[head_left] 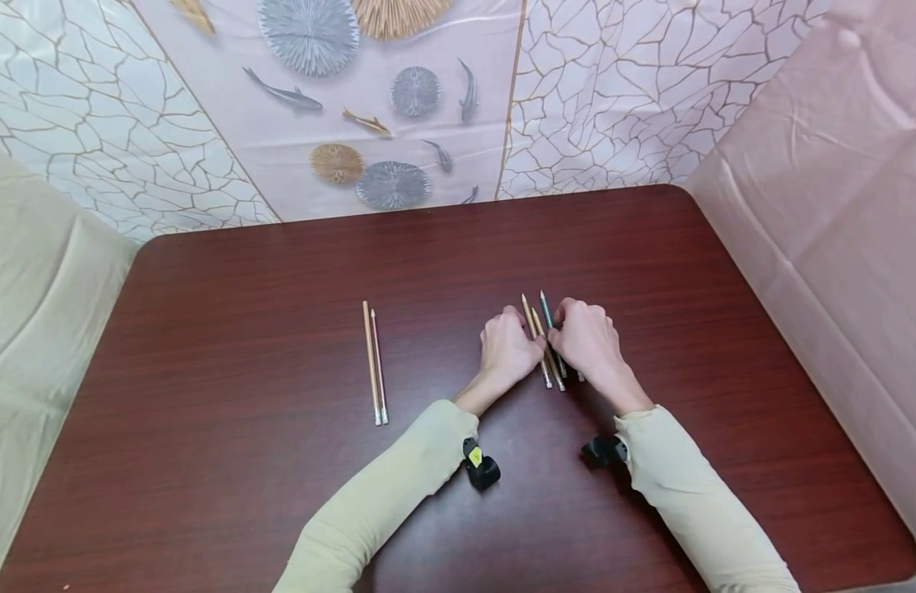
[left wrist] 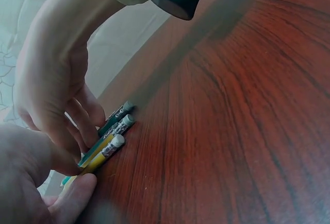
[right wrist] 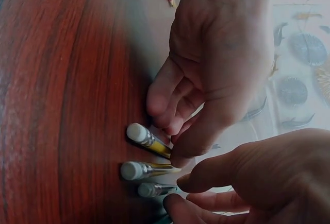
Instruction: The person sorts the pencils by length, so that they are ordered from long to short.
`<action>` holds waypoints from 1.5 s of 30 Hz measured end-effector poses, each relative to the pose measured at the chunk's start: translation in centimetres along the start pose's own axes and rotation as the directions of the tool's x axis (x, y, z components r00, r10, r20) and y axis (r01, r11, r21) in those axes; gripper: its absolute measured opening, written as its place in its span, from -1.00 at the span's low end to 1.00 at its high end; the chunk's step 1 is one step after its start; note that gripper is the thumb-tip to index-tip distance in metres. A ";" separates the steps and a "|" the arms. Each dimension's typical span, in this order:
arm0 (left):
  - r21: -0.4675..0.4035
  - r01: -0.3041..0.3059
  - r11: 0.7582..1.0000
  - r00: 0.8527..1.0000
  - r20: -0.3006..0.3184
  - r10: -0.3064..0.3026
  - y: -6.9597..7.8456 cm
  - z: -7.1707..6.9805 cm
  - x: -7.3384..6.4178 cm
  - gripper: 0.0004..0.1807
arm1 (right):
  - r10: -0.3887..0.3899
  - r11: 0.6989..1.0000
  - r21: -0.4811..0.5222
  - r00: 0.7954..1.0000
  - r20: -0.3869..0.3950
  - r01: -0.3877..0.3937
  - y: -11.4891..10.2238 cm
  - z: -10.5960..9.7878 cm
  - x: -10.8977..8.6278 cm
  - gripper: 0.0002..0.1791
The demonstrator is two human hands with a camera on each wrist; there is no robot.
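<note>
Several pencils lie side by side at the right of the table, their eraser ends toward me. Two are yellow (head_left: 550, 362), one is dark green (head_left: 545, 306), and another is mostly hidden under my right hand (head_left: 587, 338). My left hand (head_left: 506, 346) holds the yellow side of the group, thumb on one edge and fingers curled on the other. From the other side, my right hand grips the green pencils (left wrist: 117, 117) with bent fingers and thumb. White erasers (right wrist: 133, 170) stick out below both hands, close over the tabletop.
Left of the hands, a plain tan pencil (head_left: 371, 362) and a reddish pencil (head_left: 379, 366) lie parallel on the dark red-brown table (head_left: 228, 346). A patterned cloth (head_left: 458, 156) hangs behind the far edge, and pale cloth (head_left: 821, 206) borders the right side.
</note>
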State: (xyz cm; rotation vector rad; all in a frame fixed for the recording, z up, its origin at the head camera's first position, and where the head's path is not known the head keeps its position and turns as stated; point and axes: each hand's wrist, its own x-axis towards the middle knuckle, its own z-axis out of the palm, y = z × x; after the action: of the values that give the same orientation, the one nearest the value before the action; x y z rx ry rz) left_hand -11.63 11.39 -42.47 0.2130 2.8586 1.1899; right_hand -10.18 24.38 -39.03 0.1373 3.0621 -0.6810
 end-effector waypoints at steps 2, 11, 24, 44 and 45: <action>0.006 0.001 1.000 1.000 -0.001 -0.001 0.0 0.0 0.0 -0.67 | 0.011 1.000 -0.008 1.000 0.001 -0.011 -0.1 0.0 0.0 -0.85; 0.032 0.000 0.999 1.000 -0.001 0.000 0.2 0.1 0.2 -0.64 | 0.021 0.999 -0.043 1.000 0.017 -0.021 -0.3 0.0 0.3 -0.89; 0.068 -0.045 0.997 0.998 0.043 0.042 0.4 0.0 0.3 -0.71 | 0.067 0.994 -0.091 0.995 0.070 -0.060 -0.7 0.0 0.5 -0.85; 0.060 -0.027 0.998 0.999 0.042 0.024 0.4 -0.1 0.7 -0.52 | 0.047 0.999 0.008 0.996 0.071 -0.047 0.5 0.3 0.8 -0.82; 0.055 -0.026 0.998 0.999 0.040 0.023 0.3 -0.2 0.7 -0.53 | 0.043 0.999 0.012 0.997 0.068 -0.044 0.5 0.3 0.7 -0.82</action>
State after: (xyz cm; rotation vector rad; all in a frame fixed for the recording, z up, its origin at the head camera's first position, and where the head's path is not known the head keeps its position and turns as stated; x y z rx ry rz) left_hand -12.33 11.62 -42.10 0.2708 2.8656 1.0988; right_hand -10.89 24.73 -39.54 0.1773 2.9816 -0.6887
